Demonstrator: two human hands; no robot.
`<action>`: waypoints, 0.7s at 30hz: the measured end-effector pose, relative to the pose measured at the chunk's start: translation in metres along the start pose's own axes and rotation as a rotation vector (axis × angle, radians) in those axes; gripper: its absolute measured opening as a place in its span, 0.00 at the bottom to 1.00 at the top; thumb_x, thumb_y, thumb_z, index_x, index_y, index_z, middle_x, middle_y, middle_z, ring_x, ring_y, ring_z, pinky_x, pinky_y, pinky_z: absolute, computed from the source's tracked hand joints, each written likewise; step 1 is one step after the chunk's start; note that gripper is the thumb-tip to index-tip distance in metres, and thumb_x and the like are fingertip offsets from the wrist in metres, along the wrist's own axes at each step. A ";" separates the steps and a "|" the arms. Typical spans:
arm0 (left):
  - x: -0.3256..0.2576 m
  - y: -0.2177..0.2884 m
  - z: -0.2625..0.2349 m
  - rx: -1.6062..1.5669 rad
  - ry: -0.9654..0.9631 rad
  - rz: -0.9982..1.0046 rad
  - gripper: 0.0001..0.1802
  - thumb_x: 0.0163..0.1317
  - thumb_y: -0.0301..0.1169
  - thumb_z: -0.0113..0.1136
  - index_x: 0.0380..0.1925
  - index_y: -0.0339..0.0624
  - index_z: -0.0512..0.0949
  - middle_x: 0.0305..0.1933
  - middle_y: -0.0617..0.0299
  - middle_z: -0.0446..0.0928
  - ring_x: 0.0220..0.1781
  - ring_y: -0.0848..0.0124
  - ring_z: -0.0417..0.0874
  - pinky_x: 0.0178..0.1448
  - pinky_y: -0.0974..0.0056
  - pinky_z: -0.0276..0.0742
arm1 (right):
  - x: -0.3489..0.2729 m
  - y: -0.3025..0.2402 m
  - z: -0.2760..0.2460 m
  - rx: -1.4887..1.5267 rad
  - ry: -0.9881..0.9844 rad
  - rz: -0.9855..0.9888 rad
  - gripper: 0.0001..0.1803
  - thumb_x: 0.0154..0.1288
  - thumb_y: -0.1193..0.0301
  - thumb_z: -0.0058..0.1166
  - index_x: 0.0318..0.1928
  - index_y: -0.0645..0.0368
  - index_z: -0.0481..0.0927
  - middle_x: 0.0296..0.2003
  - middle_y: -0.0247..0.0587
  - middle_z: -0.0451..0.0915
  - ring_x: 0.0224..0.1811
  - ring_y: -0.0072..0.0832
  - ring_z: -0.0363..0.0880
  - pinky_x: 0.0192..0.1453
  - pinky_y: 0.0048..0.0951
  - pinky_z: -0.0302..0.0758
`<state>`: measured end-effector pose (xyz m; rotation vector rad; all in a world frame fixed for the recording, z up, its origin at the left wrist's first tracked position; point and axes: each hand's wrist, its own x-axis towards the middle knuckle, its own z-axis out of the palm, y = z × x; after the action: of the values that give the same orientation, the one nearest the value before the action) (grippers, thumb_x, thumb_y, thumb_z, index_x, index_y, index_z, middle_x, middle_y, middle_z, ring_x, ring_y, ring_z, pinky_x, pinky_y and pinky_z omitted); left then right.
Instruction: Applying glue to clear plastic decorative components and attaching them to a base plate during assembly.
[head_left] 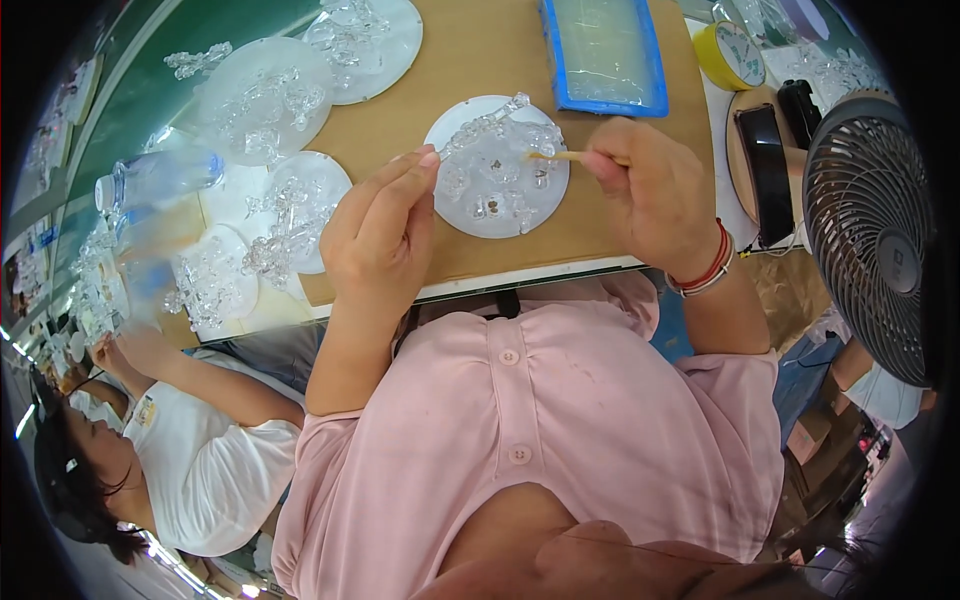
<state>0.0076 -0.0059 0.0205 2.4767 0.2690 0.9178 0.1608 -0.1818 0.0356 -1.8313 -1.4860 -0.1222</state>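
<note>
Over the cardboard-covered table, my left hand pinches the end of a long, clear plastic-looking piece. That piece slants up and to the right above a white round plate. My right hand is closed around a thin yellowish stick, its tip pointing left over the plate, close to the clear piece. Whether the tip touches anything cannot be made out. Several small clear pieces lie on the plate, a few with dark spots.
Behind the plate sits a blue-rimmed tray of pale, clear material. Tape, a dark phone-like object and a fan line the right. More plates of clear pieces stand left, near a bottle and a co-worker.
</note>
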 end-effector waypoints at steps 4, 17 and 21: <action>0.001 0.000 0.002 0.011 0.012 0.010 0.11 0.47 0.15 0.65 0.31 0.37 0.80 0.35 0.56 0.83 0.35 0.65 0.85 0.36 0.68 0.80 | 0.013 -0.001 0.006 0.007 -0.027 -0.075 0.10 0.58 0.78 0.57 0.38 0.63 0.71 0.28 0.41 0.75 0.26 0.39 0.75 0.28 0.34 0.72; -0.003 0.002 0.004 -0.030 0.028 -0.078 0.11 0.47 0.13 0.65 0.32 0.36 0.79 0.36 0.54 0.83 0.37 0.65 0.85 0.40 0.68 0.80 | -0.002 0.026 -0.010 -0.001 0.036 -0.048 0.10 0.59 0.78 0.57 0.39 0.62 0.71 0.28 0.43 0.77 0.27 0.39 0.77 0.29 0.32 0.73; -0.004 0.001 0.007 -0.071 0.030 -0.096 0.12 0.48 0.16 0.67 0.34 0.37 0.78 0.36 0.54 0.83 0.37 0.65 0.85 0.40 0.69 0.79 | -0.021 0.028 -0.004 0.063 0.132 -0.086 0.09 0.59 0.78 0.57 0.38 0.62 0.71 0.28 0.44 0.77 0.27 0.41 0.77 0.29 0.34 0.74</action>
<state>0.0092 -0.0110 0.0142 2.3654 0.3567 0.9092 0.1804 -0.2014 0.0136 -1.6770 -1.4599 -0.2318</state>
